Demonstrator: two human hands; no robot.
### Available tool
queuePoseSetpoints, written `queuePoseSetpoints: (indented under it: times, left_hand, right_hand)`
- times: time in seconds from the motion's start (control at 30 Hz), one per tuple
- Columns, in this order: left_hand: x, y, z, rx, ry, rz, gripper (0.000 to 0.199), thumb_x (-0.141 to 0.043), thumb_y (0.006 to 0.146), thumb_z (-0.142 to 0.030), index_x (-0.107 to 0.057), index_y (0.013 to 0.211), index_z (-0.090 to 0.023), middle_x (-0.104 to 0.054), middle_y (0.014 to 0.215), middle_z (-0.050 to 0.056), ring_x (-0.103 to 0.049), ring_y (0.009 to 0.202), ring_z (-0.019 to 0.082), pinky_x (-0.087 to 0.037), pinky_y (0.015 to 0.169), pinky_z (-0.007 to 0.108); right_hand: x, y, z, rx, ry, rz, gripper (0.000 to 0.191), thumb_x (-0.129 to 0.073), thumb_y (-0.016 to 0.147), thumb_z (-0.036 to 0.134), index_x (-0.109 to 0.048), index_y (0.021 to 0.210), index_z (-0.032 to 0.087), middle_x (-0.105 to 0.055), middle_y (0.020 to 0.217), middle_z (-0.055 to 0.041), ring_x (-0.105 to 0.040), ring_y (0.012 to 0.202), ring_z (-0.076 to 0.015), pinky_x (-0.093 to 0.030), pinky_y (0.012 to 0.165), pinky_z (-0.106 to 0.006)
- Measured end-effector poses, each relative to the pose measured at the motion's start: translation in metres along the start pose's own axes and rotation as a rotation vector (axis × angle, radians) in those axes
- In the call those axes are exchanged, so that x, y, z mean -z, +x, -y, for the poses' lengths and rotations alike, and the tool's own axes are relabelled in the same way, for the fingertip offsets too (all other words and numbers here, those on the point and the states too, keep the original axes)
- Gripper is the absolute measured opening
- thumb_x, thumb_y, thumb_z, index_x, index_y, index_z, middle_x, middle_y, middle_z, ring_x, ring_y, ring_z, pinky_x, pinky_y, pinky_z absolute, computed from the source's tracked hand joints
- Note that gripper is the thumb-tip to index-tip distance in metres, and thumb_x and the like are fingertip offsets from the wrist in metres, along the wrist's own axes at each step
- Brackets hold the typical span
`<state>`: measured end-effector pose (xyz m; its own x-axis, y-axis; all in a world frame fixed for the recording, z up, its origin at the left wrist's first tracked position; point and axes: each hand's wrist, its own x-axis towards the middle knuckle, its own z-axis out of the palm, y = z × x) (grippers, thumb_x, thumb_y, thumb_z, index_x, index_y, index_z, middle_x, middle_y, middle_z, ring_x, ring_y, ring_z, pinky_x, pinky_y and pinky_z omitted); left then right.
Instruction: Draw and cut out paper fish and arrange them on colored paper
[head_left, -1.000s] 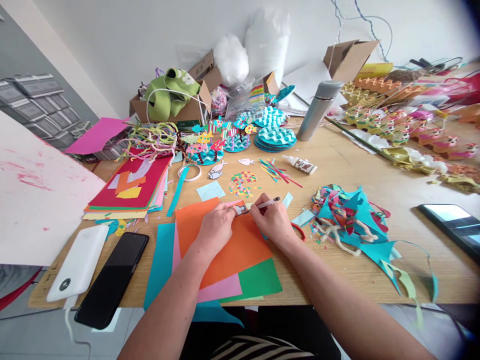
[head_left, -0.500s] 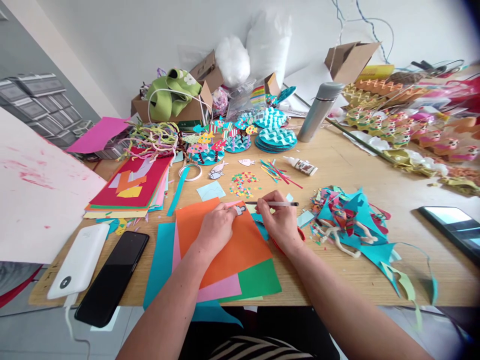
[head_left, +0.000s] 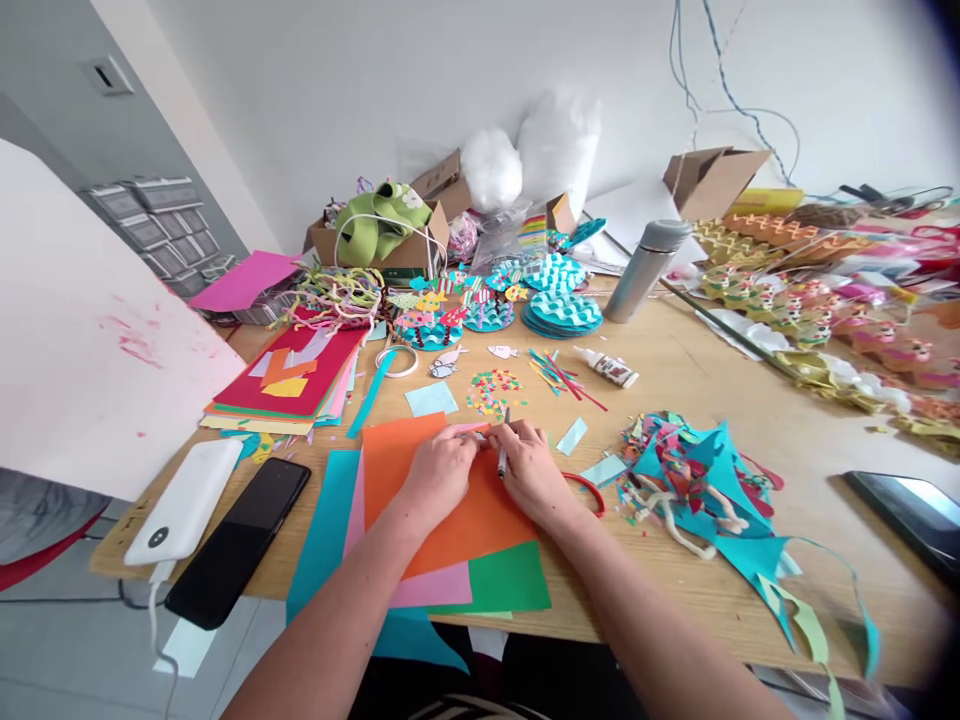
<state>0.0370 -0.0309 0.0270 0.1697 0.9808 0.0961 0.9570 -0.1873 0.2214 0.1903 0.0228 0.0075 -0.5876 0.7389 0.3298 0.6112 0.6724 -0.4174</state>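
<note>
My right hand (head_left: pixel 531 468) is closed round a pen (head_left: pixel 503 458), which now points away from me, nearly upright in the picture. Close beside it, my left hand (head_left: pixel 442 468) has its fingers bent and pressed together on a small paper cutout (head_left: pixel 481 436), mostly hidden by the fingertips. Both hands are over an orange paper sheet (head_left: pixel 457 525). Beneath that sheet lie pink, green (head_left: pixel 514 580) and blue sheets (head_left: pixel 322 535). Red-handled scissors (head_left: pixel 587 490) lie partly hidden by my right wrist.
Paper scraps (head_left: pixel 701 470) are heaped at the right. Confetti (head_left: pixel 491 390), a glue bottle (head_left: pixel 607 367), fish cutouts (head_left: pixel 448 361) and a flask (head_left: pixel 646 270) stand or lie farther back. A black phone (head_left: pixel 238 540) and white power bank (head_left: pixel 184 505) are at the left.
My right hand has moved left, up against my left hand. The pen has swung from lying sideways to pointing away from me. The view has tilted up a little.
</note>
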Motion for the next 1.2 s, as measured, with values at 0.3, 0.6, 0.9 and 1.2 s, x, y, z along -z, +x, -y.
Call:
queuePoseSetpoints:
  times: [0.3, 0.6, 0.9, 1.2]
  left_hand:
    - [0.002, -0.012, -0.031, 0.154, 0.098, -0.017, 0.033, -0.040, 0.085, -0.005, -0.065, 0.104, -0.014, -0.063, 0.108, 0.012, -0.060, 0.095, 0.023, -0.048, 0.088, 0.036]
    - [-0.009, -0.020, -0.057, 0.268, 0.142, -0.083, 0.033, -0.035, 0.087, -0.007, -0.058, 0.111, -0.010, -0.064, 0.105, 0.016, -0.058, 0.101, 0.030, -0.049, 0.082, 0.042]
    - [-0.016, -0.023, -0.062, 0.384, 0.185, 0.034, 0.033, -0.032, 0.096, -0.024, -0.050, 0.122, -0.013, -0.053, 0.132, 0.025, -0.069, 0.065, 0.020, -0.050, 0.052, 0.028]
    - [-0.014, -0.024, -0.064, 0.378, 0.166, 0.046, 0.037, -0.029, 0.098, -0.035, -0.054, 0.113, -0.012, -0.052, 0.133, 0.029, -0.069, 0.060, 0.022, -0.052, 0.050, 0.031]
  right_hand:
    - [0.003, 0.000, 0.005, 0.013, -0.057, 0.034, 0.020, -0.041, 0.089, 0.009, -0.058, 0.092, 0.019, -0.065, 0.083, -0.0064, -0.055, 0.092, -0.0223, -0.032, 0.075, -0.030]
    - [0.010, 0.004, 0.008, 0.007, -0.077, 0.113, 0.019, -0.040, 0.094, 0.016, -0.060, 0.093, 0.018, -0.066, 0.087, -0.0092, -0.054, 0.092, -0.0232, -0.032, 0.076, -0.031]
    - [0.023, 0.012, 0.018, -0.022, 0.211, 0.046, 0.034, -0.036, 0.098, 0.031, -0.057, 0.123, 0.021, -0.068, 0.096, -0.0105, -0.058, 0.100, -0.0248, -0.040, 0.085, -0.039]
    - [0.020, 0.067, 0.038, -0.294, 0.958, -0.025, 0.037, -0.060, 0.080, 0.054, -0.056, 0.075, 0.018, -0.057, 0.054, 0.0021, -0.054, 0.044, -0.0113, -0.042, 0.046, -0.023]
